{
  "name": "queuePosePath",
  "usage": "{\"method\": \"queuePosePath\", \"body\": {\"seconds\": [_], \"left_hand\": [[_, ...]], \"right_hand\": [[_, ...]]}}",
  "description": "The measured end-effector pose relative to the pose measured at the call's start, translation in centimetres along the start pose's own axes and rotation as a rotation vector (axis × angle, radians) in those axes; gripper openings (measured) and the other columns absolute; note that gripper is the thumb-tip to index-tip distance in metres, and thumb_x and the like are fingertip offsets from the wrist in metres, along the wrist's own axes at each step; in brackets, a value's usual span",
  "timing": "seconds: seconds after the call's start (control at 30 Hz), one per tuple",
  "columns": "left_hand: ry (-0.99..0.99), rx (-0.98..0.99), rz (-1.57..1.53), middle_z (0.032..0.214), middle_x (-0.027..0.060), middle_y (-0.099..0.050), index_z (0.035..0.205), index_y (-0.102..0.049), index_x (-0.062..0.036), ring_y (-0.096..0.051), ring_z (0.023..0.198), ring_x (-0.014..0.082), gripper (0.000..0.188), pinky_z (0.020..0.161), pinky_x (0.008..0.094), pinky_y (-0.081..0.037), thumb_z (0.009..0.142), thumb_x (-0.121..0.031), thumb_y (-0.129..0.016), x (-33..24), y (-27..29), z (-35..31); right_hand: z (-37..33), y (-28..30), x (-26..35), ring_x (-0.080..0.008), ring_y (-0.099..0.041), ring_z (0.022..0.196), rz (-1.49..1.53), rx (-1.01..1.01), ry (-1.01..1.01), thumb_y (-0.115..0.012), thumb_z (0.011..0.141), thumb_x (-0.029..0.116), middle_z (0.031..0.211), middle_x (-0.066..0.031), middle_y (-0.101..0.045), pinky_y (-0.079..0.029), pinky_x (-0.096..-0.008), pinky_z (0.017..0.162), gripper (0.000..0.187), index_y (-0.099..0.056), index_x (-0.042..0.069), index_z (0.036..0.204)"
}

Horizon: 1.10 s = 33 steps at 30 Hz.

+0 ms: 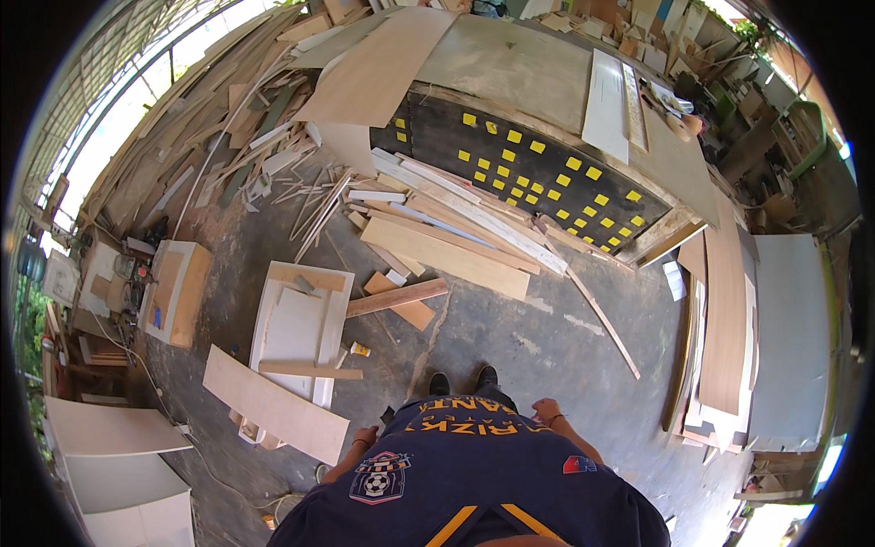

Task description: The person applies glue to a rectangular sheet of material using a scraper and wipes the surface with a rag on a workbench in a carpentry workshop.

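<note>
Both my arms hang beside my dark blue printed shirt (474, 456). My left hand (366, 435) is at my left side, near a small dark piece (387, 416) at the shirt's edge; its fingers are too small to make out. At my right side, my right hand (546, 411) has its fingers curled in, and no object shows in it. The nearest thing to my left hand is a long pale board (273, 401), lying slanted on a white panel frame (296, 319). A short wooden strip (310, 370) also lies across that frame.
Planks and strips (447, 246) lie piled on the floor ahead, before a large workbench (510, 73) with yellow squares on its black side. A thin batten (597, 314) juts across the floor. Sheets (725, 319) stand at right, a box (178, 292) at left. A cup (360, 349) lies nearby.
</note>
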<state>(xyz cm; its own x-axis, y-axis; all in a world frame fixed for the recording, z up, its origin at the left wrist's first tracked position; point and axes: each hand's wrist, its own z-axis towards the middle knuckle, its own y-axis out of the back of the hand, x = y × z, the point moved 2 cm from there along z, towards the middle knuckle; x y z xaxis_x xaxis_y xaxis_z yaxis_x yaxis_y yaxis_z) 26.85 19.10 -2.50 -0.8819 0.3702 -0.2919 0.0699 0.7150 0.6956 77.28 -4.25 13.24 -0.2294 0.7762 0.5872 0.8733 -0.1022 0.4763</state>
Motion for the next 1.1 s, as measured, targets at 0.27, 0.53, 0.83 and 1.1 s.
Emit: {"method": "queuePosePath", "body": {"seconds": [0.27, 0.53, 0.83, 1.1], "left_hand": [[0.375, 0.049, -0.874, 0.078, 0.0060, -0.057, 0.099, -0.052, -0.0076, -0.055, 0.062, 0.0172, 0.034, 0.049, 0.0340, -0.039, 0.078, -0.035, -0.052, -9.7, 13.3, -1.4], [0.387, 0.016, -1.004, 0.078, 0.0085, -0.057, 0.097, -0.052, -0.0049, -0.053, 0.056, 0.0178, 0.035, 0.046, 0.0350, -0.040, 0.077, -0.034, -0.053, -10.2, 13.9, 0.5], [0.282, 0.070, -0.830, 0.080, 0.0112, -0.058, 0.095, -0.052, -0.0015, -0.056, 0.059, 0.0215, 0.035, 0.044, 0.0346, -0.041, 0.078, -0.032, -0.053, -7.2, 11.3, -2.1], [0.397, 0.060, -0.936, 0.079, 0.0106, -0.057, 0.096, -0.052, -0.0016, -0.055, 0.058, 0.0207, 0.036, 0.044, 0.0344, -0.041, 0.077, -0.032, -0.053, -8.8, 13.1, -2.3]], "right_hand": [[0.9, -1.4, 2.7, -0.0175, -0.060, 0.054, 0.378, -0.073, -0.274, -0.054, 0.074, 0.016, 0.064, -0.0078, -0.058, -0.045, -0.0294, 0.038, 0.016, -0.056, 0.003, 0.082], [1.5, -1.3, 1.8, -0.0184, -0.061, 0.054, 0.350, -0.064, -0.282, -0.054, 0.074, 0.017, 0.065, -0.0093, -0.058, -0.046, -0.0303, 0.039, 0.018, -0.058, 0.002, 0.084], [0.4, -0.7, 1.7, -0.0173, -0.060, 0.051, 0.353, -0.064, -0.343, -0.053, 0.073, 0.016, 0.061, -0.0097, -0.059, -0.044, -0.0293, 0.037, 0.017, -0.060, 0.002, 0.079], [2.5, -0.9, 2.9, -0.0181, -0.061, 0.052, 0.345, -0.085, -0.256, -0.054, 0.073, 0.016, 0.061, -0.0094, -0.059, -0.044, -0.0286, 0.036, 0.017, -0.058, 0.000, 0.078]]}}
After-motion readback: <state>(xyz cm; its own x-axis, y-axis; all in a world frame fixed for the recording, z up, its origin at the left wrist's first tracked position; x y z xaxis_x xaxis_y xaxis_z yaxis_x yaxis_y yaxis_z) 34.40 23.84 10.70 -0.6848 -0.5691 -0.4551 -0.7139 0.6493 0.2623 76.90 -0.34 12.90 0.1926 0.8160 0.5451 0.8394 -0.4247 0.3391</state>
